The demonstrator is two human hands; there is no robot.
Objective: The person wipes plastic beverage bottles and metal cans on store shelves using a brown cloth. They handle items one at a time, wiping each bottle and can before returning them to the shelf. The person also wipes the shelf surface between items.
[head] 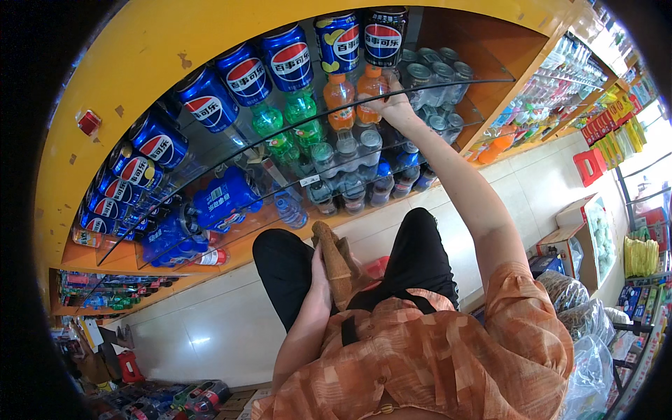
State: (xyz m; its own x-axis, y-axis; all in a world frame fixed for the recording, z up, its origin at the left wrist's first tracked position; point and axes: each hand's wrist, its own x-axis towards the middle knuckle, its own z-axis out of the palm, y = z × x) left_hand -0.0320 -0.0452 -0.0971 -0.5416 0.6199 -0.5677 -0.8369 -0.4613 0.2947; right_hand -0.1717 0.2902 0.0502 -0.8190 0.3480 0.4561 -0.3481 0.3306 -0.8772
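My right hand reaches onto a glass shelf and has its fingers around a bottle of orange soda with an orange cap. Beside it stands a second orange soda bottle, and green bottles are to the left. Just behind the held bottle is a black Pepsi can; a blue Pepsi can with yellow marks is next to that. Low between my knees, my left hand holds a folded brown cloth, which hides part of its fingers.
More blue Pepsi cans line the shelf leftward. Shrink-wrapped cans are at its right end. Lower down are blue-wrapped packs and a clear water bottle. Bagged goods and a cardboard box are on my right, above the tiled floor.
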